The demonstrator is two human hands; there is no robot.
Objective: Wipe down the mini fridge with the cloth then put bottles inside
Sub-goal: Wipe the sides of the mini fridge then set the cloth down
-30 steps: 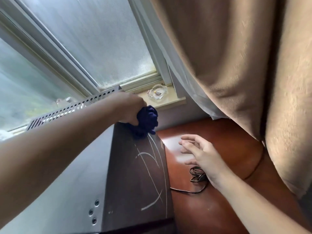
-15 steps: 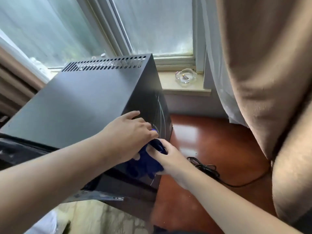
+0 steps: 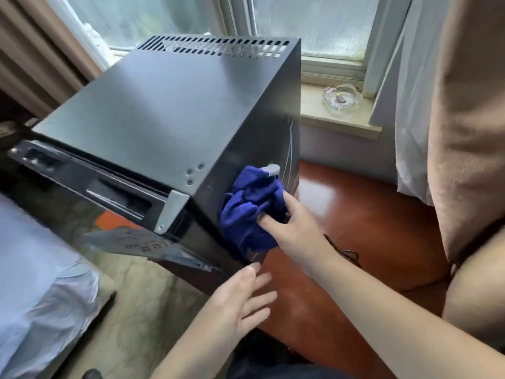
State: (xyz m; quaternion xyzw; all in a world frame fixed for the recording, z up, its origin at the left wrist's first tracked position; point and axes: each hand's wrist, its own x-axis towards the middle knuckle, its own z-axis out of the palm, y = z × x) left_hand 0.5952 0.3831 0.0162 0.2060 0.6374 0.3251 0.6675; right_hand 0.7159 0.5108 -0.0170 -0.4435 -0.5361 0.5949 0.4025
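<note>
The right hand (image 3: 293,231) grips a bunched blue cloth (image 3: 250,212), pressing it against the right side wall of the black mini fridge (image 3: 169,110), near its front corner. The left hand (image 3: 240,305) hovers below, fingers spread, holding nothing. The fridge stands on a reddish wooden bench (image 3: 363,231) under a window (image 3: 314,20); bare wood lies open to the right, up to the tan curtain (image 3: 464,119).

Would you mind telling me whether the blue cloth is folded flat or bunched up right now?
Bunched up. The blue cloth is a crumpled wad with loose folds, pressed against the mini fridge's side by the right hand.
</note>
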